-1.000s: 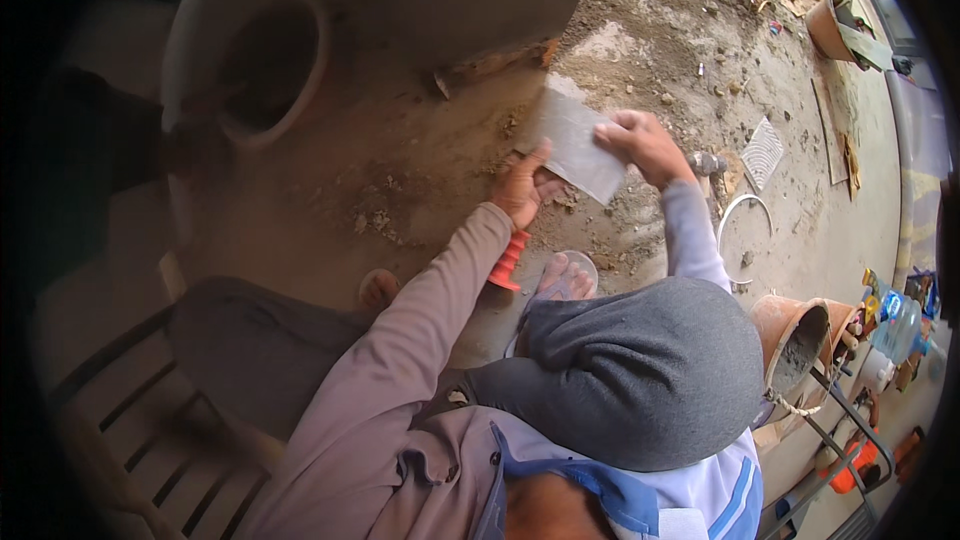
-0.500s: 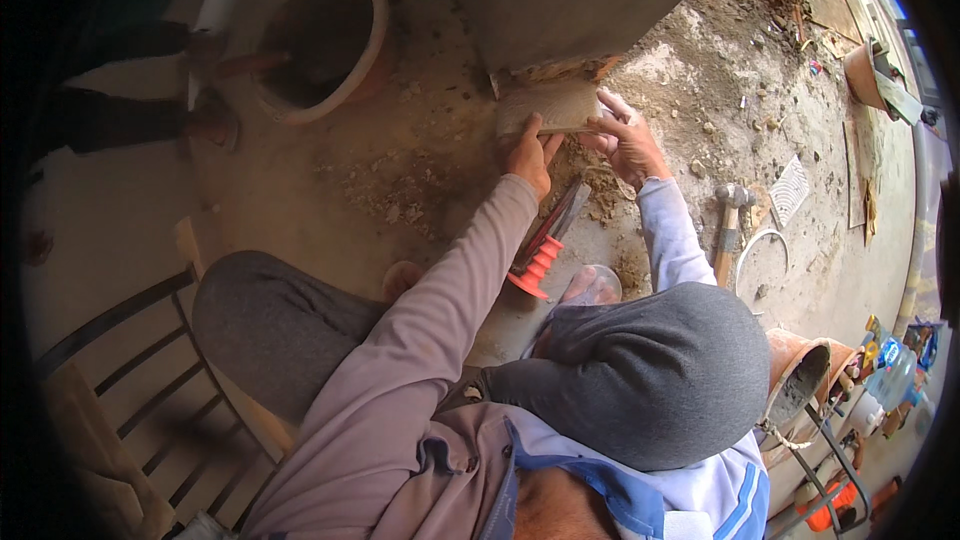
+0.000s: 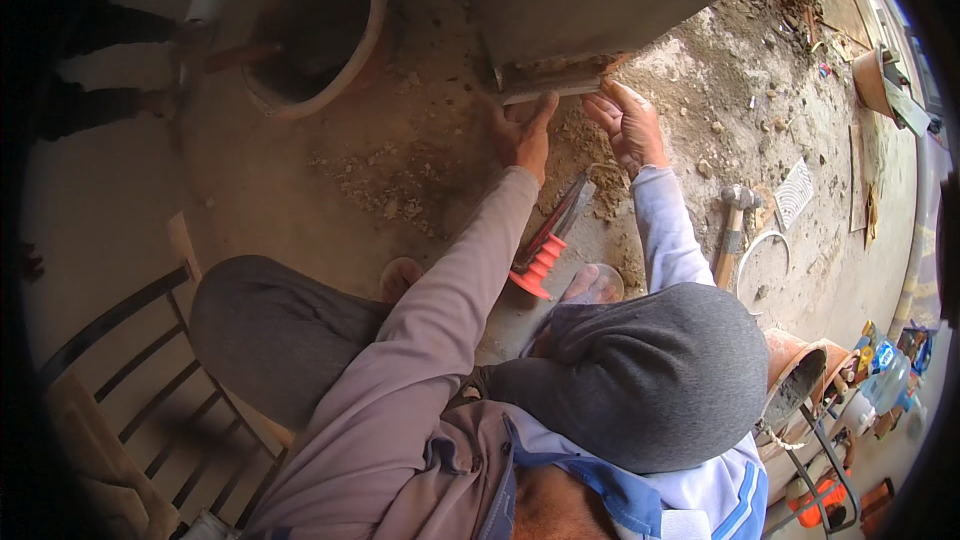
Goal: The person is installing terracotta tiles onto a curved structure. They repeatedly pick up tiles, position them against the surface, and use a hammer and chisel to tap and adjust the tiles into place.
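Note:
A thin, pale tile [image 3: 550,93] stands nearly edge-on at the foot of a smooth upright panel [image 3: 600,0]. My left hand [image 3: 525,137] grips its lower edge, the thumb on the near side. At its right end my right hand [image 3: 632,127] holds the corner between thumb and fingers. Behind the tile a rough, broken strip shows under the panel. Below my hands, a chisel with a red ribbed hand guard [image 3: 540,265] lies on the floor between my feet, beside another dark tool.
A large round tub [image 3: 375,30] with a handle in it stands at the upper left, near another person's legs [image 3: 110,110]. To the right lie a hammer [image 3: 732,230], a ridged tile piece [image 3: 794,194] and rubble [image 3: 700,100]. Buckets [image 3: 785,360] stand lower right; a slatted metal frame [image 3: 140,370], lower left.
The tile has tipped from showing its broad ridged face to nearly edge-on, and moved up against the panel's foot. Both hands have moved with it.

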